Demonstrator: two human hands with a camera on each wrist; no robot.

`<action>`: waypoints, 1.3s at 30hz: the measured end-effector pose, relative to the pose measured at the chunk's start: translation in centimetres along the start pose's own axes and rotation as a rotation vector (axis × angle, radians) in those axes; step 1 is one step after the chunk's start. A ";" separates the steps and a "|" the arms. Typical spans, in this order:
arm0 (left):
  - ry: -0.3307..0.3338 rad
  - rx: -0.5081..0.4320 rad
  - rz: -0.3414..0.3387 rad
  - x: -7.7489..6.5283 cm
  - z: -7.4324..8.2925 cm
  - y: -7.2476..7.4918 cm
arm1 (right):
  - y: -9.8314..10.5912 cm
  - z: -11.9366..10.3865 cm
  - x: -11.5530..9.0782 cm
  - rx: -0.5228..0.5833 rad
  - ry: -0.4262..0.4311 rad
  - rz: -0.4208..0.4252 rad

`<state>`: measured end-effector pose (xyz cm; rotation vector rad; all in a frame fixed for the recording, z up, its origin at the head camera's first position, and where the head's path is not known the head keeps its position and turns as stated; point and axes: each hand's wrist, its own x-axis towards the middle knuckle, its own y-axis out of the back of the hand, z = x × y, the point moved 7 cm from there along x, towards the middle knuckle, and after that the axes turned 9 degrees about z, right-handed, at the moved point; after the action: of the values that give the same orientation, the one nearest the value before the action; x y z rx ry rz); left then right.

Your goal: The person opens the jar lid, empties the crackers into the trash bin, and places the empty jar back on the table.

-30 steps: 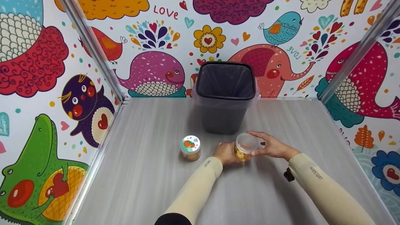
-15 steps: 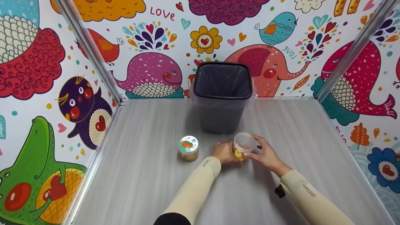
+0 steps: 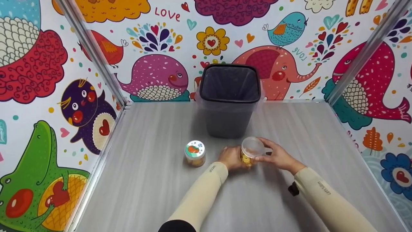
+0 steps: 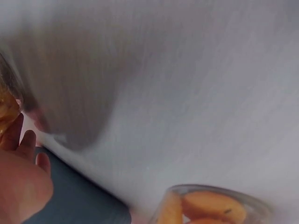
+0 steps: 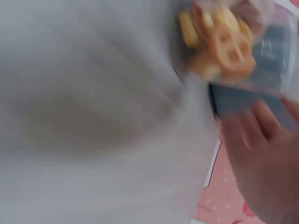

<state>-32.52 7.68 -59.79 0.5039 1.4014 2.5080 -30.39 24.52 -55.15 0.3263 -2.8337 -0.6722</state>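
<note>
In the head view, my left hand [image 3: 231, 157] grips the lower part of a clear plastic jar [image 3: 248, 154], which holds yellow, wheel-shaped snacks [image 5: 231, 51]. The jar's round translucent top faces up, and I cannot tell whether a clear lid covers it. From the other side my right hand [image 3: 277, 155] holds the jar's upper edge, thumb in front and fingers behind. At the left edge of the left wrist view only a sliver of this jar shows beside my fingers. A second jar [image 3: 195, 154], with fruit pictured on its top, stands upright to the left.
Behind the hands stands a dark grey bin [image 3: 229, 119], lined with a thin translucent bag. Grey wood-grain tabletop [image 3: 154, 135] spreads around them. Printed cartoon panels [image 3: 161, 77] and metal posts enclose the back and sides.
My right hand and forearm have shifted left and then slightly back right, with the fingers changing position on the jar's upper edge. The left hand keeps its grip; the second jar stays put.
</note>
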 end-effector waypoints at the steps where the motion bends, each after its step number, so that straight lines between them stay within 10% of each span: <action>1: 0.001 0.003 -0.004 0.0 0.1 0.0 | 0.1 0.0 0.2 0.003 0.001 -0.039; 10: 0.016 -0.013 -0.010 -0.2 0.1 0.3 | 0.4 -0.4 1.0 -0.047 0.000 -0.167; 27: 0.008 -0.012 -0.011 -0.1 0.1 -0.1 | -0.9 -2.0 -2.7 0.052 -0.024 0.277; 39: -0.003 0.003 0.019 0.0 -0.1 -0.1 | -0.4 -0.5 -1.6 -0.041 0.014 0.257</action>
<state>-32.57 7.64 -59.92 0.5231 1.4063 2.5194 -28.68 24.38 -55.16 -0.0410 -2.7762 -0.6679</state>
